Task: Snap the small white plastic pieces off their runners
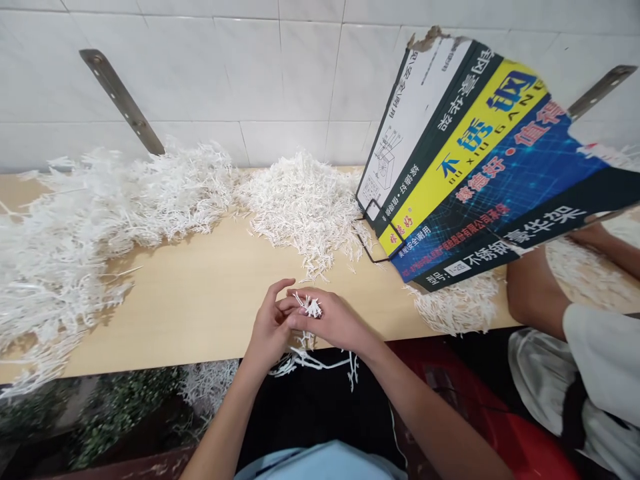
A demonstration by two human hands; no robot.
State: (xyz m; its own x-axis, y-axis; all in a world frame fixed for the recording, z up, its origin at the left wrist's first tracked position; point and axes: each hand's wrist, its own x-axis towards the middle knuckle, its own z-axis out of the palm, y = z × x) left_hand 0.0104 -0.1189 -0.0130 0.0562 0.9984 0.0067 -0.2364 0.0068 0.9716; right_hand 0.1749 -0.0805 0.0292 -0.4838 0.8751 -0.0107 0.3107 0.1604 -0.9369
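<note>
Over the table's front edge my two hands meet. My right hand (333, 321) is closed round a small bundle of white plastic sprigs (313, 307), their thin ends poking out above the thumb. Curled against it are the fingers of my left hand (270, 328), its index finger raised; what they pinch, if anything, is hidden. Loose branched white sprigs (320, 363) lie on the dark cloth of my lap, just below the hands. Beyond my hands, a heap of short white pieces (305, 200) rests on the table (190, 300).
A large pile of branched white sprigs (60, 260) covers the left side. A printed cardboard panel (475, 167) stands upright at the right in a black wire stand (373, 250). Behind it, another person's arm (537, 293) reaches over more white pieces (457, 307).
</note>
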